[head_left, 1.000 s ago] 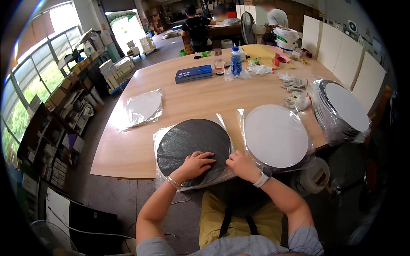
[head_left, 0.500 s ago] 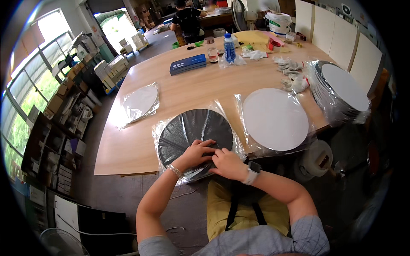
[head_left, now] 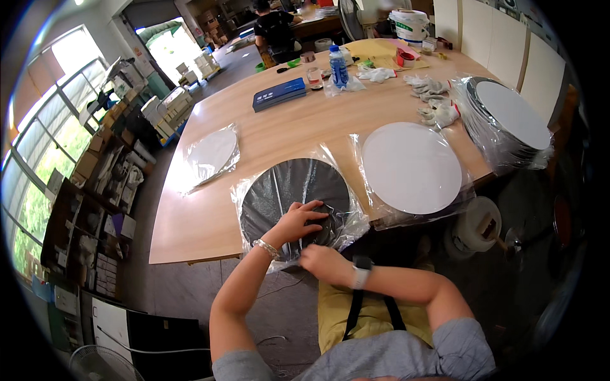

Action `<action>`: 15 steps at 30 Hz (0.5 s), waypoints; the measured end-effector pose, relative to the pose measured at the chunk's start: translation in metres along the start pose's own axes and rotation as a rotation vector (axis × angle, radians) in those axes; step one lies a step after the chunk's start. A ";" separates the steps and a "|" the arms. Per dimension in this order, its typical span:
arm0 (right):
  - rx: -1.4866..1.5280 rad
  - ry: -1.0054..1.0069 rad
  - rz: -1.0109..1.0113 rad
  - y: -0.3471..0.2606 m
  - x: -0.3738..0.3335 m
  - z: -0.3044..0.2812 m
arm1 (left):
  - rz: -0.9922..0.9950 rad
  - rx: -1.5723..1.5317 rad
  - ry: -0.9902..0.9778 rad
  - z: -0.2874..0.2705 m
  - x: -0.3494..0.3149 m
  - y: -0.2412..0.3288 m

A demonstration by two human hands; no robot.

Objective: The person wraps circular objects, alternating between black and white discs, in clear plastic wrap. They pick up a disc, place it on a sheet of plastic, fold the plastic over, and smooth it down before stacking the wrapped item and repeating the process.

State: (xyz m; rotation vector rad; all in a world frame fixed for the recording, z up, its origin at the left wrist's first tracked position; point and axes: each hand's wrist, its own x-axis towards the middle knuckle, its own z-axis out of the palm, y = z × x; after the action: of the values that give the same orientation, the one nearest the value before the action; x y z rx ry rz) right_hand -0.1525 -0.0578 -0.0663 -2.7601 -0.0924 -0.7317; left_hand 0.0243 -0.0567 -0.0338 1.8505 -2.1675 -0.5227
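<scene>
A round black disc (head_left: 270, 190) in a clear plastic bag (head_left: 352, 225) lies at the table's near edge. On its near right part my left hand (head_left: 298, 223) rests, fingers spread and pressing on the wrapped surface. My right hand (head_left: 325, 263), with a watch at the wrist, is at the bag's near edge just below the left. Its fingers are curled together and slightly blurred; what they hold, if anything, is hidden. To the right lies a white disc (head_left: 412, 168) on clear plastic. A smaller-looking white disc (head_left: 215, 151) in plastic lies at the left.
A stack of wrapped discs (head_left: 508, 120) stands at the table's right edge, near work gloves (head_left: 438, 114). Farther back are a blue box (head_left: 279, 95), a bottle (head_left: 338, 68) and a glass jar (head_left: 315, 79). A white bucket (head_left: 475, 225) sits below right. Another person (head_left: 274, 28) sits beyond.
My right hand has moved away from the left, down toward the bag's near edge. My left hand has spread its fingers on the disc. The view has shifted slightly.
</scene>
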 end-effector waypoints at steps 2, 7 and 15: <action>-0.014 -0.012 -0.092 -0.004 -0.011 -0.021 | -0.025 -0.025 0.020 0.000 -0.004 -0.003; -0.098 0.131 0.092 -0.010 0.019 -0.037 | -0.003 -0.024 0.020 0.004 0.003 -0.002; -0.193 -0.004 -0.086 -0.033 -0.008 -0.010 | 0.025 -0.058 0.012 0.002 -0.002 -0.014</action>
State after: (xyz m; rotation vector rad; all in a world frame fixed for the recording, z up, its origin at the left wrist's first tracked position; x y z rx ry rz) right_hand -0.1688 -0.0296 -0.0533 -2.9569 -0.1500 -0.7960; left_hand 0.0362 -0.0561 -0.0414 1.7894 -2.1423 -0.5615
